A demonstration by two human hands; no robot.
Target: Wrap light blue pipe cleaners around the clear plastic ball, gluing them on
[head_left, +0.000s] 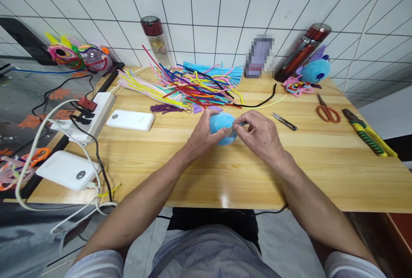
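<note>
Over the middle of the table is a light-blue ball (221,122) with spiral ridges, like pipe cleaner wound round and round. My left hand (206,134) is closed about its left side, with the thumb across its front. At the ball's right edge, my right hand (259,134) is pinched shut, thumb against fingers. A small dark bit shows between those fingers, too little of it to name. Just behind the ball lies a lilac fuzzy piece (207,108). A heap of coloured pipe cleaners (196,82) spreads further back.
Thread snips (285,121), orange-handled scissors (327,110) and green-yellow pliers (367,134) lie to the right. A finished-looking blue figure (317,70) sits by a red flask (304,52). Leftward are a white power bank (130,120), a power strip (98,117) and trailing cables.
</note>
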